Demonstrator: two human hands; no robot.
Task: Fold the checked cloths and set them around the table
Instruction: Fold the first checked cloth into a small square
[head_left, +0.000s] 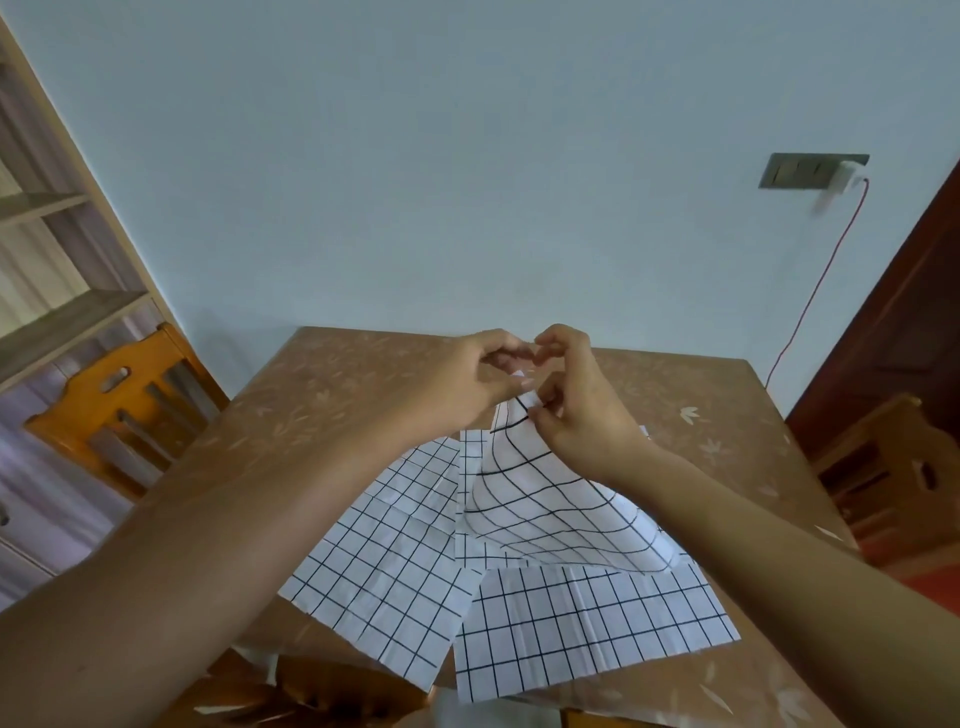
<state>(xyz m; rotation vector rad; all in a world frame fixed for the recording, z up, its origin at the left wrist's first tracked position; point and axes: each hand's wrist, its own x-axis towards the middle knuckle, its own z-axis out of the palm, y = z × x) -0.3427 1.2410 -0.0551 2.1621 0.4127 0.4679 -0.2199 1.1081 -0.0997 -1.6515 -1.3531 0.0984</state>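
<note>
At the far left a shelf unit is running out of view, too blurred to make out what it is carrying. A wooden chair is standing beside the table's left edge, partly cut off by the forearm in front.

On the table, the left cloth is lying flat and open, its near corner reaching the table's front edge.

The left hand is hovering above the table's middle, its grip closed with curled fingers on the very tip of the lifted cloth; the fingertips are hiding most of that contact. The lifted cloth is hanging from this raised corner and curving down to the table, covering most of a middle cloth, of which only a narrow strip is showing.

The right hand is touching the left at the knuckles, its grip pinching the same corner just below.

The near cloth is lying flat at the front right, its far edge tucked under the lifted one.

On the wall, a socket plate is holding a blurred white plug, with a red cable trailing down behind the table. A second chair is standing at the right, cut off by the frame.
</note>
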